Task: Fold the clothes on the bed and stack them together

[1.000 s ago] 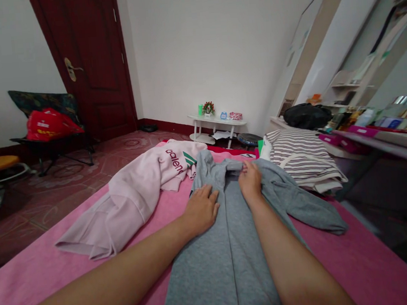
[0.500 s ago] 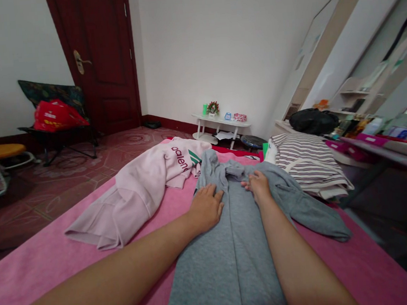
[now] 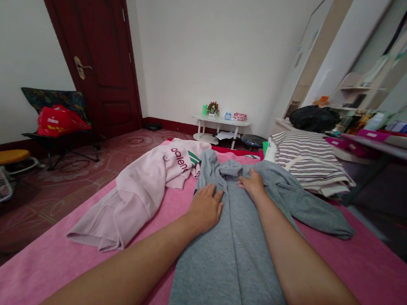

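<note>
You've just got the one head cam, looking forward and a bit down along your arms over the bed (image 3: pixel 56 265); it's close enough that your left hand (image 3: pixel 205 209) and right hand (image 3: pixel 252 187) sit mid-frame, door (image 3: pixel 103 61) way back

I cannot tell whether my right fingers (image 3: pixel 249 179) pinch the grey garment (image 3: pixel 234 259) or only press it. Behind my wrists, its near end and both forearms run off the bottom edge. Left of my left fingers (image 3: pixel 212 195), a fold hides the end of the pink sweatshirt's (image 3: pixel 142 188) lettering. Far beyond my fingertips, the items on the white table (image 3: pixel 222 121) are too small to tell.
</note>
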Demonstrator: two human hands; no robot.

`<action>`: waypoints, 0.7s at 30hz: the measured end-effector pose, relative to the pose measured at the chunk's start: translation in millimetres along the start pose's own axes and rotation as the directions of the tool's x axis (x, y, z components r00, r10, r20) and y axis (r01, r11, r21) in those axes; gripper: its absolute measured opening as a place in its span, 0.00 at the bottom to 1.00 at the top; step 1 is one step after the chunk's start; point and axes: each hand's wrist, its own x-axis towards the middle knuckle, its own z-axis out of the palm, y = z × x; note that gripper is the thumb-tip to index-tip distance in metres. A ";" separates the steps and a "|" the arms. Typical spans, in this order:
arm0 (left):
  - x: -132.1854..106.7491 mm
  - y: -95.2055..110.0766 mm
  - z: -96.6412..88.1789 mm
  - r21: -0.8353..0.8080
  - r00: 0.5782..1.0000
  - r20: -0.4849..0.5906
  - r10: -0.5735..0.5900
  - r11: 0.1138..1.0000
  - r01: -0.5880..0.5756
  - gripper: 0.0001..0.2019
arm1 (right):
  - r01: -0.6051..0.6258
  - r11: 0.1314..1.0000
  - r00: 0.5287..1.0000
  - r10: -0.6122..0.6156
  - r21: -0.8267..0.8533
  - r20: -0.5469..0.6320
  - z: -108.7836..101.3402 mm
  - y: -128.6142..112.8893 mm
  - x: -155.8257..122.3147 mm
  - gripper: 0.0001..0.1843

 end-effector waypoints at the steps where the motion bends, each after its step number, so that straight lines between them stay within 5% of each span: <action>1: 0.0 0.1 0.2 0.000 1.000 -0.002 0.002 1.000 -0.002 0.21 | -0.020 0.999 1.000 0.020 -0.027 0.002 -0.1 -0.2 0.1 0.33; 11: 1.9 -0.7 1.5 0.006 1.000 -0.017 0.010 1.000 -0.010 0.20 | -0.037 0.962 0.999 0.041 -0.269 0.008 -10.1 -8.2 -5.2 0.12; 16: 2.2 -1.1 1.6 0.011 1.000 -0.022 0.018 1.000 -0.017 0.20 | 0.007 0.977 0.997 -0.023 -0.215 -0.075 -8.0 -19.5 -12.1 0.08; 19: 1.3 -1.5 2.0 0.009 1.000 -0.023 0.011 1.000 -0.011 0.21 | 0.054 0.998 0.960 -0.055 -0.010 -0.276 -16.4 -39.6 -6.0 0.07; 21: 0.5 -1.4 2.2 0.008 1.000 -0.025 0.002 1.000 -0.002 0.21 | 0.224 0.961 0.856 -0.115 0.160 -0.504 -31.8 -57.7 0.4 0.11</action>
